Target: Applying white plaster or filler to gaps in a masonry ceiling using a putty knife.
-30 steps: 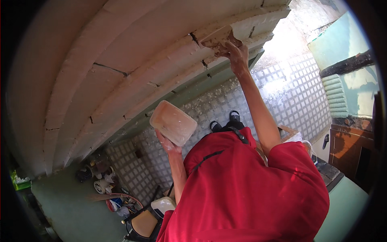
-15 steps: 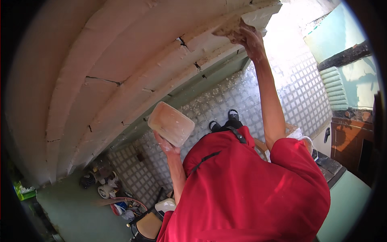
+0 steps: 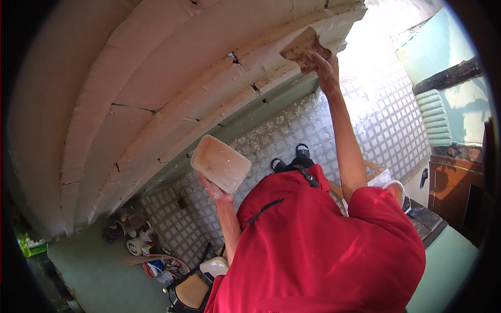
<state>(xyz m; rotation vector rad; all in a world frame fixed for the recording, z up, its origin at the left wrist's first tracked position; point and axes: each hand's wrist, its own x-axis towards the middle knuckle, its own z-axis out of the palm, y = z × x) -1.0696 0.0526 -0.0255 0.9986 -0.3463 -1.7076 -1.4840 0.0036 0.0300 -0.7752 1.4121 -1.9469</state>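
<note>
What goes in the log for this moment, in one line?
left hand: holds pale tray | right hand: raised, presses flat tool on cracked moulding | below: tiled floor, red shirt

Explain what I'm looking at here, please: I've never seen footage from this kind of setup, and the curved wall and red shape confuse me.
There is no machine here: a person works with two bare hands. The single picture comes from a wide fisheye camera worn on the head, looking down, so straight edges bend near the rim. The red shape is the person's own red shirt, with their feet on the tiled floor far below.

The left hand holds up a pale rectangular board smeared with plaster. The right hand is raised and presses a flat plastering tool against the cracked, stepped moulding. Whether the tool touches the surface fully I cannot tell.

On the floor at lower left stand buckets and clutter.
</note>
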